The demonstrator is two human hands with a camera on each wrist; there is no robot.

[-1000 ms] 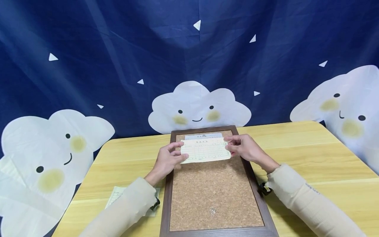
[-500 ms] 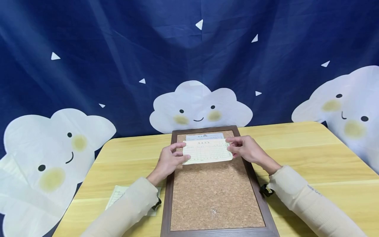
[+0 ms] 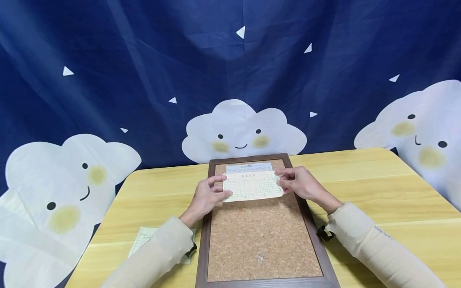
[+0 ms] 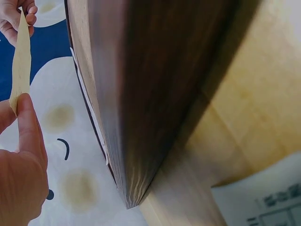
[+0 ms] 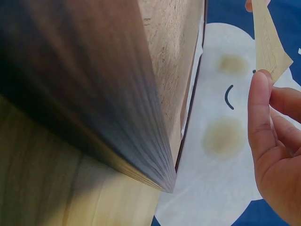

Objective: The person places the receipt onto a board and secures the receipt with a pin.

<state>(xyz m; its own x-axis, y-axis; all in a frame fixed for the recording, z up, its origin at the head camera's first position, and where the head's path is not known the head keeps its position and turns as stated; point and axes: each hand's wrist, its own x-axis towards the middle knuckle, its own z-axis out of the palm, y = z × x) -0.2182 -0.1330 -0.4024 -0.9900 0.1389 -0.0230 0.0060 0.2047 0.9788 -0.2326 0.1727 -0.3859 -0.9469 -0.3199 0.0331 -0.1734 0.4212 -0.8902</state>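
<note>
A pale yellow printed form slip is stretched between both hands over the upper part of a cork board with a dark brown frame. My left hand pinches its left end between thumb and fingers. At the other end, my right hand pinches the slip's right edge. Both wrist views show the slip nearly edge-on and apart from the board's surface. Behind it, a bluish-white printed paper lies at the top of the cork; its lower part is hidden by the slip.
Another printed paper lies on the wooden table left of the board, partly covered by the left forearm. A dark blue curtain with white smiling clouds hangs behind the table. A pale mark shows low on the cork.
The yellow slip and both hands have shifted slightly toward the near side, so a little more of the bluish-white paper shows. Both ends are still pinched.
</note>
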